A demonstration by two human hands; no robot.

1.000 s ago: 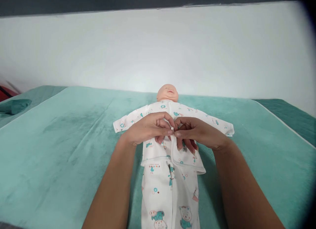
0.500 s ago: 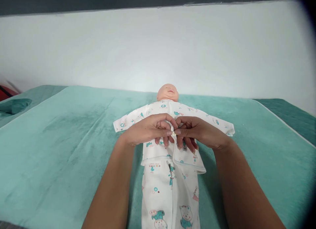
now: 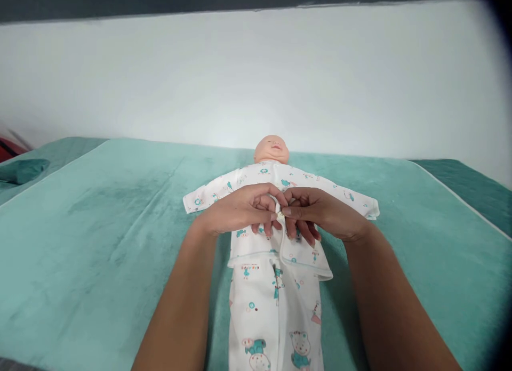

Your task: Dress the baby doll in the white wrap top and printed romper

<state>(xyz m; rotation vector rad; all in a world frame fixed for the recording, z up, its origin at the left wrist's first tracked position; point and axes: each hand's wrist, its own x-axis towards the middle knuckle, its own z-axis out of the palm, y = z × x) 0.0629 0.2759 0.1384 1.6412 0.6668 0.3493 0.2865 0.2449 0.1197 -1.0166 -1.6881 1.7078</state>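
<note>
A baby doll (image 3: 272, 148) lies on its back, head away from me, in a white printed shirt (image 3: 256, 244) and matching white trousers (image 3: 260, 312). Over the doll's belly, my left hand (image 3: 250, 208) and my right hand (image 3: 310, 211) meet at the shirt's front opening. A small pale button (image 3: 280, 215) shows between my two thumbs. Both hands pinch the shirt's front edges around the button. Whether the button is through its hole I cannot tell. Curled fingers hide part of the cloth.
A light green padded cover (image 3: 100, 243) spreads under the doll, with darker green fabric (image 3: 460, 184) at the right side. Behind stands a white wall (image 3: 256, 78). A red object (image 3: 10, 150) shows at the far left edge.
Both hands stay pinched at the button with barely any movement. The right thumb has shifted very slightly; the doll and its clothes lie as before.
</note>
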